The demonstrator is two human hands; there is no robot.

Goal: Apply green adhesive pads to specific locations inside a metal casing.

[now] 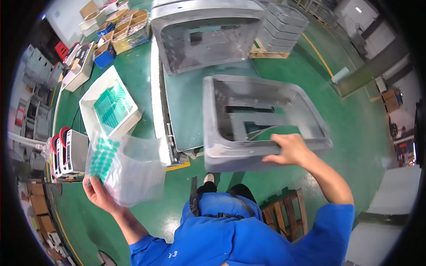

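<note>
My left hand (pixel 100 195) pinches the edge of a translucent backing sheet (pixel 137 170) that carries rows of round green stickers (pixel 104 159). At the right, my right hand (pixel 290 149) is closed over the near rim of a grey, rounded rectangular housing (pixel 266 153). The housing is tilted, and its inside shows cut-out openings and a crossbar. Close beyond the sheet is a white bin (pixel 95 117) holding more green sticker sheets (pixel 111 106). A second grey housing (pixel 206 40) stands on the green-topped table (pixel 188 106) at the far side.
Left of the table stand white-and-black boxes with red rings (pixel 73 153). Farther back are a blue bin (pixel 104 54) and a divided cardboard box (pixel 131 33). Stacked grey housings (pixel 284 29) rest on a pallet at the back right. A wooden pallet (pixel 288 215) lies by my legs.
</note>
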